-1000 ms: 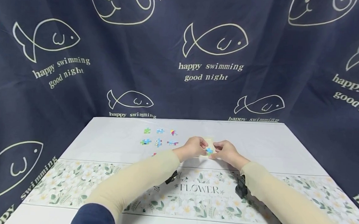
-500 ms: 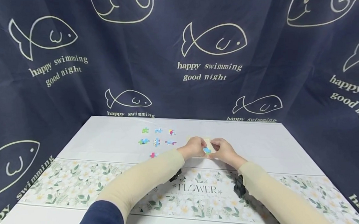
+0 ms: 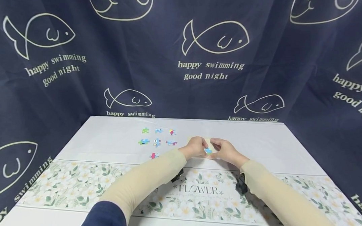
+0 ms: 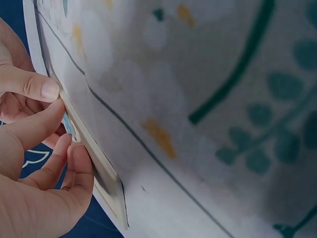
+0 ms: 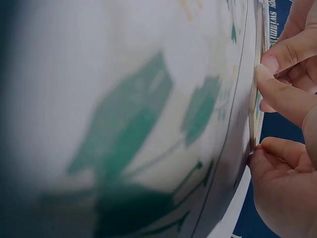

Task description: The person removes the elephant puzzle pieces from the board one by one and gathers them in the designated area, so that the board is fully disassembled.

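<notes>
In the head view both hands work over a small cream puzzle tray (image 3: 208,141) on the table. A blue and green puzzle piece (image 3: 208,150) shows between them at the near part of the tray. My left hand (image 3: 196,146) covers the tray's left part, its fingertips together at the blue edge of the piece (image 4: 68,124) in the left wrist view. My right hand (image 3: 227,151) grips the tray's right side, thumb at the near edge and index finger stretched toward the far edge. Fingers hide much of the tray.
Several loose puzzle pieces lie in rows left of the tray, among them a green one (image 3: 145,130), a yellow and pink one (image 3: 172,132) and a red one (image 3: 153,155). A floral printed band (image 3: 105,184) crosses the table's near side. A dark fish-print curtain (image 3: 164,75) hangs behind.
My left hand has shifted slightly right over the tray, uncovering the near red piece. The right index finger has moved toward the tray's far edge. The head view has shifted slightly.
</notes>
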Motion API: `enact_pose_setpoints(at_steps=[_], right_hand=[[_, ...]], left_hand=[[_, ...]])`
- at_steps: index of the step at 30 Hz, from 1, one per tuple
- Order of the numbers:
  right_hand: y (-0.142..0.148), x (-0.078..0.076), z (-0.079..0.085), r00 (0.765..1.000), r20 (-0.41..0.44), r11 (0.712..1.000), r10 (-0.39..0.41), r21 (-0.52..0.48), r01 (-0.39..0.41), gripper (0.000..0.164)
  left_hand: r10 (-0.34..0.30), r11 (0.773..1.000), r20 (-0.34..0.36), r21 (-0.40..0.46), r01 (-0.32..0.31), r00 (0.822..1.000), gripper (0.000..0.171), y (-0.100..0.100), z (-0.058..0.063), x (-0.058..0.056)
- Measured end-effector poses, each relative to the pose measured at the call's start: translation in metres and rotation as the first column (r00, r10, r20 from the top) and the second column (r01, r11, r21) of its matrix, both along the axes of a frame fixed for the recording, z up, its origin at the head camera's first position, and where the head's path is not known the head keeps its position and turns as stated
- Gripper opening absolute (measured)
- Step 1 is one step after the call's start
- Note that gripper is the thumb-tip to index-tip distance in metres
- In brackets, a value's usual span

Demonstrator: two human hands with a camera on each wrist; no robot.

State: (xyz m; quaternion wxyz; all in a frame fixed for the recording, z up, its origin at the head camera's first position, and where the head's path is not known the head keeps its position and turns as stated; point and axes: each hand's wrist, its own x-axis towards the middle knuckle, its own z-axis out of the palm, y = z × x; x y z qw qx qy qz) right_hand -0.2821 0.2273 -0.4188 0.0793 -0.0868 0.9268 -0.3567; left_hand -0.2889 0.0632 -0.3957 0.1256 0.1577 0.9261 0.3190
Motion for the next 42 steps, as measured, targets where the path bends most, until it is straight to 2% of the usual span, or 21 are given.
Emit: enact_pose_setpoints(at_steps=[7, 12, 17, 23, 25, 30, 32, 38, 42], right_hand=[[0.001, 0.001, 0.001, 1.000, -0.005, 1.000, 0.020, -0.021, -0.020, 0.081], [0.002, 0.003, 0.003, 1.000, 0.008, 0.999, 0.027, -0.026, -0.027, 0.081], [0.002, 0.003, 0.005, 0.999, 0.019, 0.999, 0.036, -0.027, -0.036, 0.082], [0.002, 0.003, 0.004, 0.999, 0.031, 0.998, 0.034, -0.053, -0.032, 0.082], [0.003, 0.004, 0.003, 0.999, 0.037, 0.998, 0.034, -0.056, -0.032, 0.082], [0.004, 0.005, 0.002, 0.999, 0.032, 0.998, 0.033, -0.047, -0.031, 0.081], [0.003, 0.005, 0.002, 0.999, 0.027, 0.999, 0.032, -0.041, -0.031, 0.081], [0.002, 0.006, 0.001, 0.999, 0.040, 0.999, 0.031, -0.041, -0.029, 0.080], [0.001, 0.005, 0.001, 0.999, 0.032, 0.999, 0.028, -0.041, -0.027, 0.081]], left_hand=[[0.049, 0.998, -0.006, 0.048, -0.049, 0.999, 0.028, 0.003, -0.004, -0.003], [0.099, 0.990, 0.048, 0.093, -0.103, 0.994, 0.024, 0.004, -0.003, -0.005], [0.153, 0.979, 0.113, 0.120, -0.166, 0.982, 0.022, 0.003, -0.001, -0.007], [0.165, 0.938, 0.230, 0.265, -0.225, 0.959, 0.021, 0.005, -0.002, -0.008], [0.164, 0.927, 0.258, 0.291, -0.238, 0.952, 0.019, 0.005, -0.003, -0.008], [0.182, 0.912, 0.278, 0.310, -0.267, 0.943, 0.015, 0.004, -0.004, -0.009], [0.182, 0.899, 0.287, 0.338, -0.277, 0.941, 0.016, 0.002, -0.004, -0.010], [0.120, 0.830, 0.375, 0.469, -0.300, 0.919, 0.017, -0.005, -0.003, -0.013], [0.094, 0.814, 0.392, 0.499, -0.297, 0.915, 0.018, -0.010, 0.001, -0.012]])
